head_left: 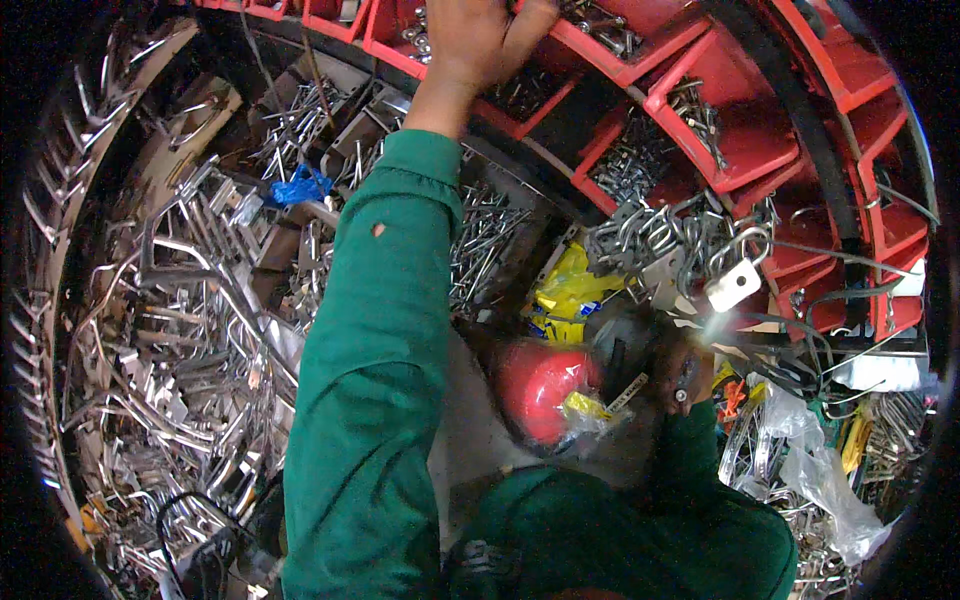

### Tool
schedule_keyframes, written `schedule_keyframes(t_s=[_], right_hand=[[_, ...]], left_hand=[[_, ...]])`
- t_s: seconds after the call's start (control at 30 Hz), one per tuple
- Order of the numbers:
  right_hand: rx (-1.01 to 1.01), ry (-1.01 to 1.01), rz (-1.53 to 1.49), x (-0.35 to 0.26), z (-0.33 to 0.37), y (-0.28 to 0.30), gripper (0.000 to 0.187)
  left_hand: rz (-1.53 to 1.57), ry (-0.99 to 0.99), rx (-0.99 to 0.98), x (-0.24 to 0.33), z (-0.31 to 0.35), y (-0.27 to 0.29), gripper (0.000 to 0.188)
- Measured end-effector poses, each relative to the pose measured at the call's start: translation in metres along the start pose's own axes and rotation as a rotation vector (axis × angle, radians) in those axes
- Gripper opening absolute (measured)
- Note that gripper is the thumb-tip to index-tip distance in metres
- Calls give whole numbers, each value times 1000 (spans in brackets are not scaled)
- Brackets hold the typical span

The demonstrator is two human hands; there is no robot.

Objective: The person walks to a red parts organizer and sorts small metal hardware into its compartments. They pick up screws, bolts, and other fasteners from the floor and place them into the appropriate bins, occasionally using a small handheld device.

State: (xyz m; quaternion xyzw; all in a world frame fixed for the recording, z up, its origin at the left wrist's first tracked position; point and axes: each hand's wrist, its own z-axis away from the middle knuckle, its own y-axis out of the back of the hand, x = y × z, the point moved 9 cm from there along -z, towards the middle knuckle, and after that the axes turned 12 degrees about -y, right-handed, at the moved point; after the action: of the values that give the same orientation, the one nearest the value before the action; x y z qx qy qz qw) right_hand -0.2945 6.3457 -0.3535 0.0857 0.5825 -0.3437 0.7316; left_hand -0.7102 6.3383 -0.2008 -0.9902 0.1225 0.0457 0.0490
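Observation:
My left hand (472,45) reaches up to the red bins at the far side. Its thumb stretches out to the right, while the other fingertips are cut off by the picture's upper edge, so any grip is hidden. Low on the right, my right hand (690,372) is in shadow with its fingers curled. What it holds is too dark to make out. Just above it, beside a bright glare, is a pale metal plate with a bent loop (738,284). A heap of bent metal hooks (655,235) lies to the left of that plate.
Red bins (735,150) with small metal fittings curve across the top and right. Loose metal rods and brackets (190,340) pile up on the left. A red rounded object in clear plastic (545,392), a yellow bag (568,280) and clear plastic wrap (835,480) lie nearer me.

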Motion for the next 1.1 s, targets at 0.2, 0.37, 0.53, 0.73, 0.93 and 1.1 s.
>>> schedule_keyframes(t_s=[0.2, 0.37, 0.53, 0.73, 0.93, 1.1], right_hand=[[8, 77, 4, 2, 3, 0, 59], [-398, 12, -385, 9, -3, -26, 48], [-675, -55, -531, 2, -11, -31, 13], [-474, 30, -387, 0, -13, -16, 22], [-493, 200, -260, -26, -1, -27, 30], [-347, -35, -235, -6, 6, -35, 27]], left_hand=[[31, 160, -104, 14, 3, 14, 47], [-79, 742, 98, 141, 101, 83, 37], [147, 915, -258, 178, 198, 35, 36], [61, 863, -454, 147, 228, 20, 37], [193, 1106, -701, 136, 296, 15, 41], [241, 1249, -965, 139, 330, 9, 39]])
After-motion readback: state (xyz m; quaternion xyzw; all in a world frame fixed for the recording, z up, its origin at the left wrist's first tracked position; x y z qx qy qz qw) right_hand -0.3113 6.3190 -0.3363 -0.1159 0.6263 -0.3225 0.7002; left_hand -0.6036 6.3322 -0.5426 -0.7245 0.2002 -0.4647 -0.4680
